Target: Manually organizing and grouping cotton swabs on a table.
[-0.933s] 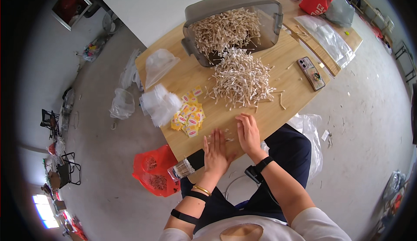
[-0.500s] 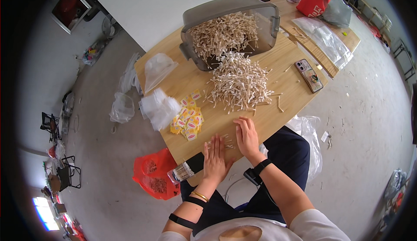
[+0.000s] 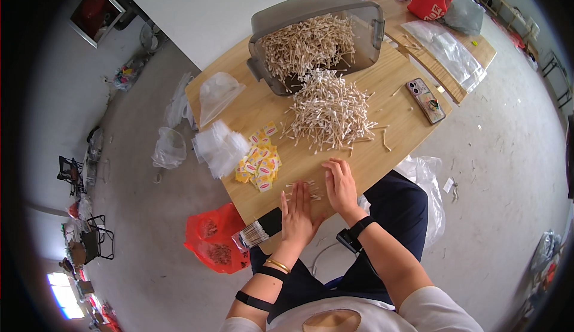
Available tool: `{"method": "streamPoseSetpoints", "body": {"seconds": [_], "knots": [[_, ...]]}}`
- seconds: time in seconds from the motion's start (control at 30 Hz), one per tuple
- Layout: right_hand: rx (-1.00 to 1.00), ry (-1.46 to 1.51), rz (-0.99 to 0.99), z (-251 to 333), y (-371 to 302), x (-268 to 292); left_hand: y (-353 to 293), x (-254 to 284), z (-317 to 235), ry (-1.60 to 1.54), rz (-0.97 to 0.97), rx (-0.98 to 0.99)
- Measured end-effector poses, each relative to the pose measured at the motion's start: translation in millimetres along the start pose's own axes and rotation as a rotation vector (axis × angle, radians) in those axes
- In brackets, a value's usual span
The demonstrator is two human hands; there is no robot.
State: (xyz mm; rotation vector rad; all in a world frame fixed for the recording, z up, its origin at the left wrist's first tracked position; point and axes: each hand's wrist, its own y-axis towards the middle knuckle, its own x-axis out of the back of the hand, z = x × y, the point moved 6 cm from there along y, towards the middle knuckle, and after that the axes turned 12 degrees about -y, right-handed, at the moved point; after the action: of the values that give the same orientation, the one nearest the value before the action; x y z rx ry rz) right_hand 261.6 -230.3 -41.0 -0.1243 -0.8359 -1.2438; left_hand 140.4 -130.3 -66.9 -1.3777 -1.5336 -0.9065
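Note:
A few loose cotton swabs (image 3: 313, 191) lie near the table's front edge, under and around the fingers of my left hand (image 3: 296, 215). That hand is flat, its fingers stretched out over them. Just to the right, my right hand (image 3: 341, 188) rests on the tabletop, fingers extended and slightly bent, with no object visible in it. Beyond both hands is a heap of cotton swabs (image 3: 332, 113), spilling from a grey plastic bin (image 3: 317, 6) tipped on its side. A clear pack of cotton swabs (image 3: 253, 235) sits at the table corner beside my left wrist.
Yellow-and-white labels (image 3: 260, 163) and a stack of clear plastic bags (image 3: 221, 148) lie at the left. A phone (image 3: 426, 101) is near the right edge. A red bag (image 3: 216, 239) with swabs in it hangs below the left corner. Another red bag (image 3: 431, 0) stands at the far right.
My left hand has shifted very slightly, still flat over the loose swabs. My right hand stays almost where it was.

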Motion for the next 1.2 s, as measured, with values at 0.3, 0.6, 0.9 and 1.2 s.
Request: {"method": "streamPoseSetpoints", "body": {"seconds": [0.3,0.6,0.9,1.2], "knots": [[0.068,-0.02,0.191,-9.4,-12.7,12.0,-3.0,6.2,2.9,-0.064,-0.028,0.006],[0.207,-0.339,0.325,4.3,-21.9,5.1,1.3,-5.4,1.4,-0.025,-0.002,-0.016],[0.136,-0.174,1.095,1.4,-71.5,33.9,-1.3,1.6,3.8,-0.054,-0.06,-0.023],[0.128,-0.141,0.758,-0.8,-57.7,35.1,-14.1,-1.1,-9.1,-0.013,-0.002,-0.078]]}}
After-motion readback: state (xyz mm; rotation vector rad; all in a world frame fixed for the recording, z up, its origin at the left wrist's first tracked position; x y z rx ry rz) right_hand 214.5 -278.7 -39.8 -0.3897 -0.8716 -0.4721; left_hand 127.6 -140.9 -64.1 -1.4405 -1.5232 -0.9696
